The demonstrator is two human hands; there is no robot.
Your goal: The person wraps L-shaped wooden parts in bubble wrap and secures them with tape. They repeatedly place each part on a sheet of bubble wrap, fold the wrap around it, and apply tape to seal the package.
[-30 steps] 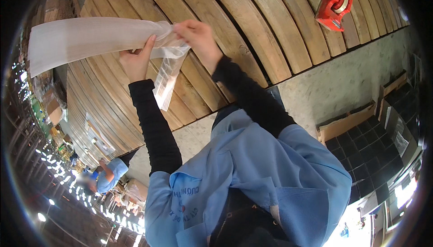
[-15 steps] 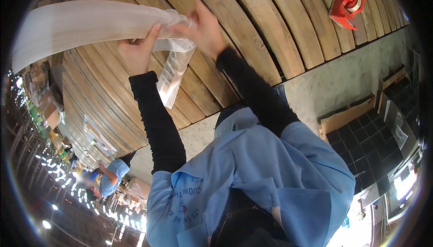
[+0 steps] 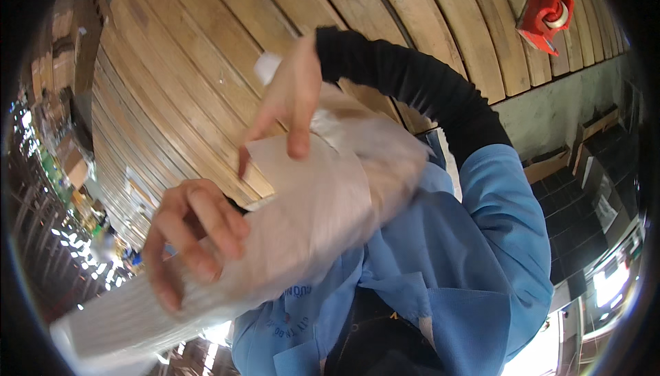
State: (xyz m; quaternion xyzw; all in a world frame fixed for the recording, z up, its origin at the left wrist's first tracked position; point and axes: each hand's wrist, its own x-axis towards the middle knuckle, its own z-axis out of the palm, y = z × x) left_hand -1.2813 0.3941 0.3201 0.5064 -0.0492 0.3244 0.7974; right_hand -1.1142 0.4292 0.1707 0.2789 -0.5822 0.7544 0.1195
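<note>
A long, flat piece [image 3: 309, 231], wrapped in thin white translucent sheet, lies slantwise before my chest, close to the camera and blurred. Its lower left end is banded with fine lines; what is inside shows only as a pale brownish tone. My left hand [image 3: 196, 235] curls its bent fingers over the wrapped piece. Above its middle, my right hand [image 3: 289, 104] reaches down with fingers and thumb apart, at a loose flap of the wrap [image 3: 275, 159]. Crumpled wrap shows just beyond that wrist.
The slatted wooden table [image 3: 179, 80] spreads out beyond my hands. A red tape dispenser [image 3: 546, 15] with a roll of tape stands at its far right. Dark tiled panels [image 3: 577, 218] lean at the right. Cardboard boxes [image 3: 62, 53] are stacked at the far left.
The wrapped piece has come toward my body and now slants from lower left to upper right. My left hand moved down with it; my right arm now bends over it. The hanging tail of wrap is out of sight.
</note>
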